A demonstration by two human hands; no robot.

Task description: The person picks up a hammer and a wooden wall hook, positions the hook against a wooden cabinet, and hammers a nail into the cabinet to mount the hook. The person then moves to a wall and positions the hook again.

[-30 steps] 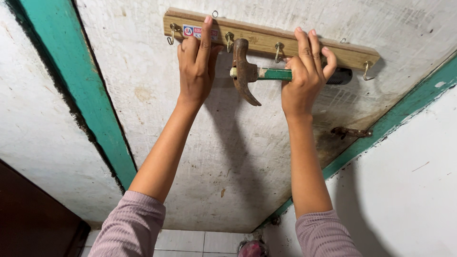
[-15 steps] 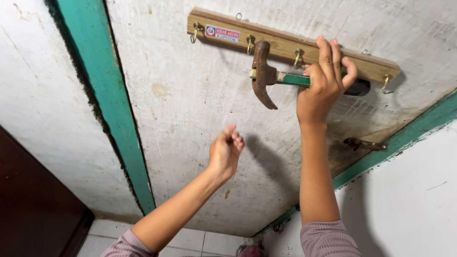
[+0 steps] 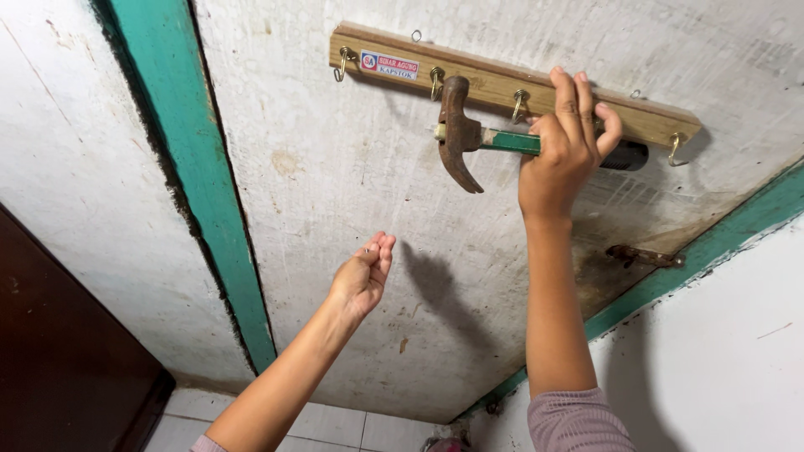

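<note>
A wooden hook rack (image 3: 494, 79) with several brass hooks lies against a worn white door (image 3: 352, 218). My right hand (image 3: 565, 146) grips a claw hammer (image 3: 462, 134) by its green handle and presses against the rack's lower edge. The rusty hammer head sits just under the rack's middle. My left hand (image 3: 364, 276) hangs in the air well below the rack, fingers loosely bunched, holding nothing that I can see.
A teal door frame (image 3: 201, 184) runs down the left and along the lower right. A rusty latch (image 3: 641, 255) sits near the right frame. A dark brown panel (image 3: 59, 351) is at the lower left, with white tiles (image 3: 335, 427) below.
My left hand has let go of the rack and dropped down away from it. My right hand stays on the hammer and rack.
</note>
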